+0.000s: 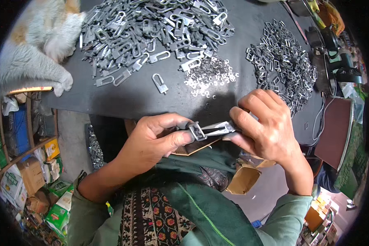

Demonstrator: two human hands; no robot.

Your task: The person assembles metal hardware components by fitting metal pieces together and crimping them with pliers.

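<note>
In front of my body, my left hand (153,139) pinches a small rectangular metal frame (197,131) between thumb and fingers. My right hand (266,125) has its fingers closed on the far end of a long looped metal piece (218,129). The other end of that piece meets the frame; whether it passes through, I cannot tell. Beyond my hands on the dark table (123,96) lies a heap of similar looped pieces (151,35). One loose looped piece (160,84) rests apart from it. Tiny C-shaped clips (205,78) form a small pile beside the heap.
Many rectangular frames (285,65) are heaped at the right. A white and orange cat (33,61) lies on the table's left side. Tools and containers (336,61) crowd the right edge. Shelves with boxes (30,174) stand at lower left, and an open cardboard box (244,178) sits below.
</note>
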